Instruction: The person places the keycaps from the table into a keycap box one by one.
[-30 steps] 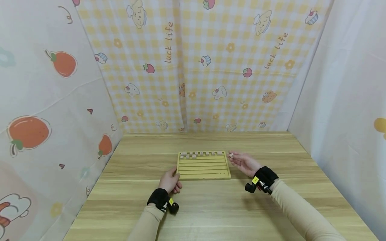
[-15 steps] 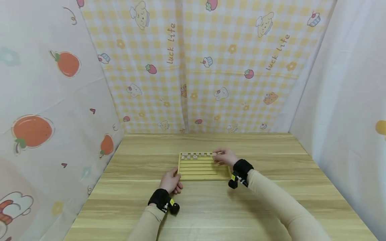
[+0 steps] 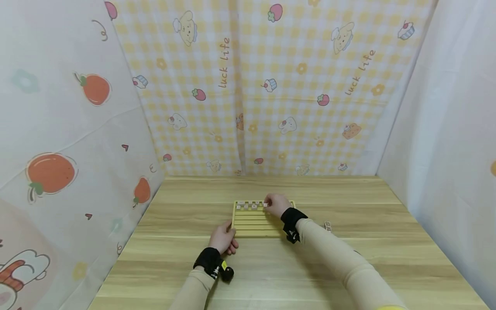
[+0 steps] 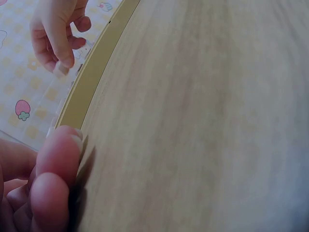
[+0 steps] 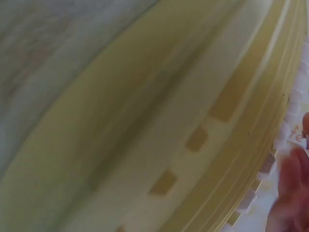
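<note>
A shallow yellow board (image 3: pixel 252 223) with raised parallel ridges lies flat on the wooden table. Small pale blocks (image 3: pixel 246 207) with dark marks stand in its two far rows, mostly towards the left. My right hand (image 3: pixel 278 205) is over the board's far side, pinching a small white block (image 4: pixel 61 69) between thumb and fingertips. My left hand (image 3: pixel 222 239) holds the board by its near left corner. Its fingertips (image 4: pixel 58 154) lie against the edge in the left wrist view. The right hand and forearm cover the board's right part in the head view.
A few loose pale blocks (image 3: pixel 328 226) lie on the table (image 3: pixel 348 202), right of the board, beside the right forearm. Patterned cloth hangs behind the table (image 3: pixel 267 142) and along both sides. Each wrist wears a black strap with a small camera.
My right hand has moved left from beside the board to over its far rows, carrying the white block. My left hand has stayed at the corner. The head view has shifted slightly.
</note>
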A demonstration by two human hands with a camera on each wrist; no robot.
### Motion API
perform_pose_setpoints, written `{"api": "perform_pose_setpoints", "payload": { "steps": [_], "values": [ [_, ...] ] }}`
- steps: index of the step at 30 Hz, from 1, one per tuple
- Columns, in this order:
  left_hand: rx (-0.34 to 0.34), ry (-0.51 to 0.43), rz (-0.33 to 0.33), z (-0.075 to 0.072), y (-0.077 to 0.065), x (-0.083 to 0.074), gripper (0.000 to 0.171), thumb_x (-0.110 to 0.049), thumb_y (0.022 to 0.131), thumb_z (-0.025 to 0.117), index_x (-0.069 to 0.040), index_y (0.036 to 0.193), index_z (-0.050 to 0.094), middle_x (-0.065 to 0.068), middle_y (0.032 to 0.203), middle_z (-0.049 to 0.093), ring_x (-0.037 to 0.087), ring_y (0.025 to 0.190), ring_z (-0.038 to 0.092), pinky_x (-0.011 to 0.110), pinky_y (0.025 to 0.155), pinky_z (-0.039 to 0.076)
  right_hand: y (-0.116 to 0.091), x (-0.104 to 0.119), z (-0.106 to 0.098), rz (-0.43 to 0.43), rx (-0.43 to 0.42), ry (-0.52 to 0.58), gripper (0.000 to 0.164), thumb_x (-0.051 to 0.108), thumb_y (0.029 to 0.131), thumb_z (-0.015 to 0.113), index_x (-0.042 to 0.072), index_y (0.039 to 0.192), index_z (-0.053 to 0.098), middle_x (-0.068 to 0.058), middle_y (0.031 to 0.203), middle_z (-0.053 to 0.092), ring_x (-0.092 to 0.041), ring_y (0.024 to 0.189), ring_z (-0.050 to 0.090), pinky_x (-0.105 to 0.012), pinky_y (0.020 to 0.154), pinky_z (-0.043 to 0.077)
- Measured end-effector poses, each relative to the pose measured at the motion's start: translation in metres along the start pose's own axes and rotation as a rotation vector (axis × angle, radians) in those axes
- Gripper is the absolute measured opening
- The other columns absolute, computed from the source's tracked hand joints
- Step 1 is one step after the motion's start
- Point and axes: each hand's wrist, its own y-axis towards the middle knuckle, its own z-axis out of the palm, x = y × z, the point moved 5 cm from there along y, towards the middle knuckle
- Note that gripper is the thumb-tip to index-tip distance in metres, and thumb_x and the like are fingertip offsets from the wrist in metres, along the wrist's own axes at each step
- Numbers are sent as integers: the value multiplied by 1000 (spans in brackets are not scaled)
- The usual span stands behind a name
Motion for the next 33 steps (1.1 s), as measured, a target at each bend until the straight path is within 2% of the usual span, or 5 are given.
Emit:
{"api": "perform_pose_setpoints", "payload": {
  "steps": [4,8,14,23,33],
  "values": [
    [6,4,7,1,0,-1,55,-12,102,44,3,151,24,8,59,64,15,43,58,28,39,49,0,7,0,26,-17,-129,8,14,84,75,11,91,71,1,82,64,-16,75,59,-34,70,50],
    [14,0,13,3,0,-1,56,-12,102,44,4,151,24,8,59,64,15,42,58,28,39,49,1,6,4,75,-28,-209,10,20,85,75,15,93,75,4,84,67,-14,75,62,-32,65,51],
    [24,0,16,5,2,0,56,-12,101,44,3,151,24,8,59,64,15,43,58,28,39,49,1,3,12,67,-49,-286,10,25,86,74,17,91,77,5,80,68,-11,66,59,-30,58,50],
    [7,24,5,1,3,-2,55,-13,102,45,2,151,25,7,59,64,14,43,58,28,40,49,4,4,17,32,-32,-299,17,22,90,69,19,73,68,6,61,53,-11,55,44,-26,49,32],
    [0,20,0,-1,2,0,54,-13,103,44,2,151,25,7,59,64,14,43,57,28,39,49,6,9,20,21,-30,-300,7,22,89,71,17,84,74,6,73,64,-10,59,51,-28,53,43]
  ]
}}
